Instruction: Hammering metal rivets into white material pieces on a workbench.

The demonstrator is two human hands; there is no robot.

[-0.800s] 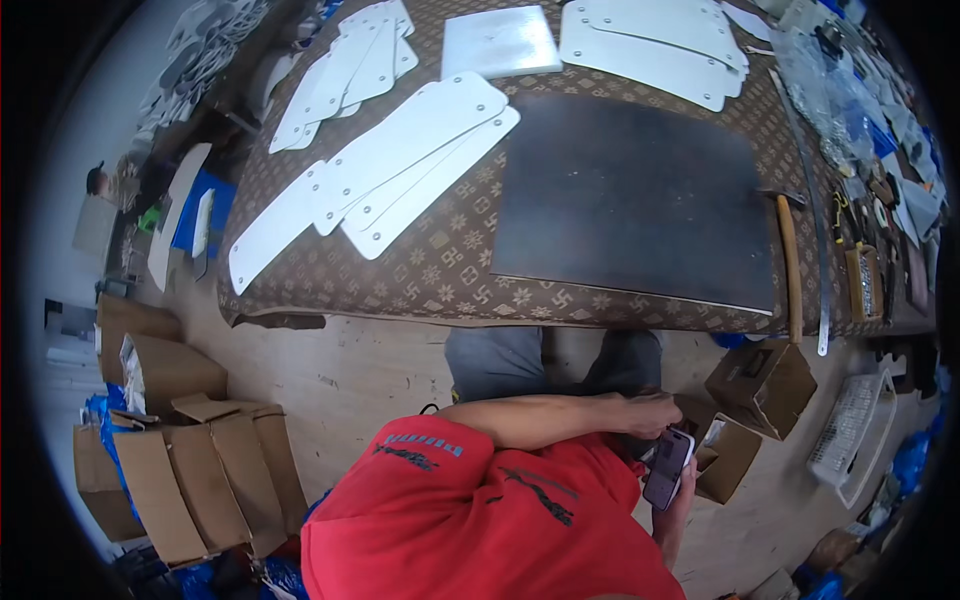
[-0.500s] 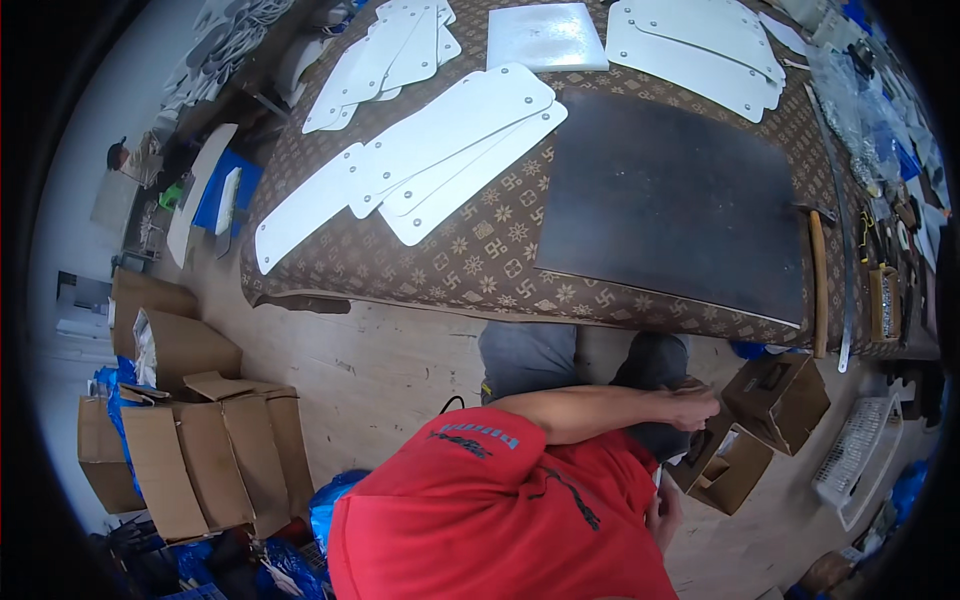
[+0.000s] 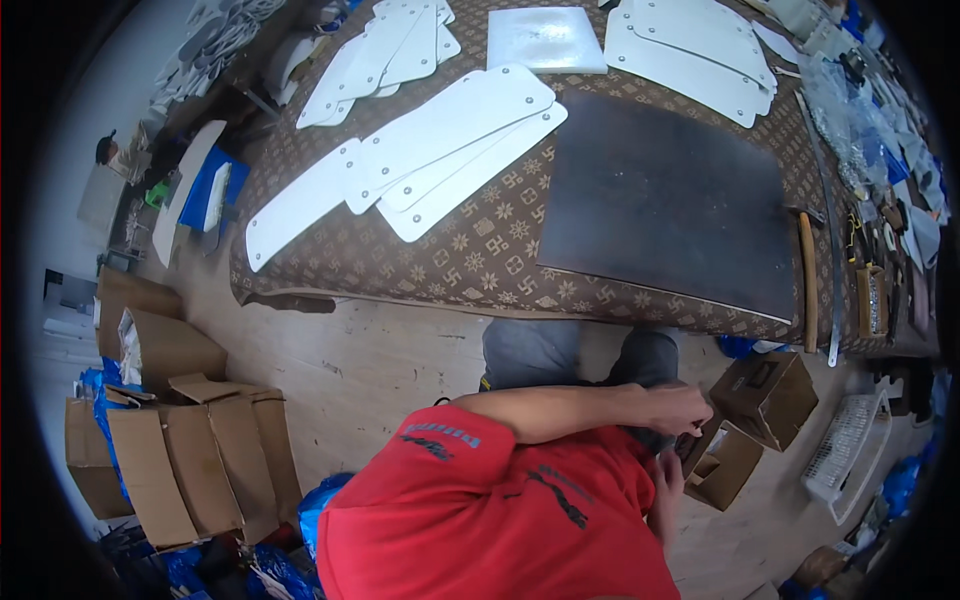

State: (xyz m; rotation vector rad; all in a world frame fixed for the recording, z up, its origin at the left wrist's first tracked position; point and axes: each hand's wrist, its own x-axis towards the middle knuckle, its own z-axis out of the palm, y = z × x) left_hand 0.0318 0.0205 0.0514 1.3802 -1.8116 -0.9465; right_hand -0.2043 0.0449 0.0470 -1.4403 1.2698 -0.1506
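My left arm reaches across my lap to the right, and my left hand (image 3: pixel 680 410) is closed, with what it may hold too small to make out. Just below it, my right hand (image 3: pixel 667 485) is partly hidden by my red shirt; its visible fingers look curled together around something I cannot make out. Both hands are beside an open cardboard box (image 3: pixel 728 470) on the right, with some light-coloured content inside. A second cardboard box (image 3: pixel 775 400) stands against it, nearer the table.
A cloth-covered table (image 3: pixel 480 260) stands ahead, bearing a dark board (image 3: pixel 665 210), overlapping white panels (image 3: pixel 450 140) with metal studs, a white slab (image 3: pixel 545 40), a wooden-handled hammer (image 3: pixel 808 280) and a long metal strip (image 3: pixel 835 300). Cartons (image 3: pixel 200 460) crowd the left; a white basket (image 3: pixel 848 455) is far right.
My right hand has risen toward my left hand and shows more. My left hand has shifted slightly left and down. The whole view has shifted a little.
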